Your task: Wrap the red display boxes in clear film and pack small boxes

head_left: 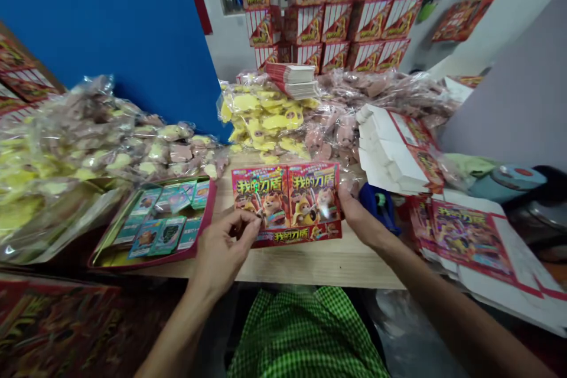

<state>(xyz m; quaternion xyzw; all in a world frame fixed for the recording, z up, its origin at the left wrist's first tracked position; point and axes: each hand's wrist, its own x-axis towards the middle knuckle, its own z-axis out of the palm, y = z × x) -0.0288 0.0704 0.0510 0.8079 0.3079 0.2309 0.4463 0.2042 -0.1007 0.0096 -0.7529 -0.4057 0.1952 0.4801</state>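
A red printed cardboard display box (290, 201) with two picture panels and a front strip stands just above the wooden table, tilted toward me. My right hand (361, 215) grips its right edge, thumb at the front and the other fingers hidden behind. At its lower left front, my left hand (228, 242) is closed in a pinch, fingertips against the strip. To the left lies a pink-rimmed tin (207, 212) of teal cards (170, 236). A blue tape dispenser (380, 207) sits close behind my right wrist.
Bagged yellow plush pieces (259, 115) and bagged pink ones (330, 130) line the back. Flat white-and-red cartons (390, 153) lie at right, more printed cartons (473, 242) nearer me. A booklet stack (295, 80) rests on the bags. Boxes (339, 18) are stacked against the wall.
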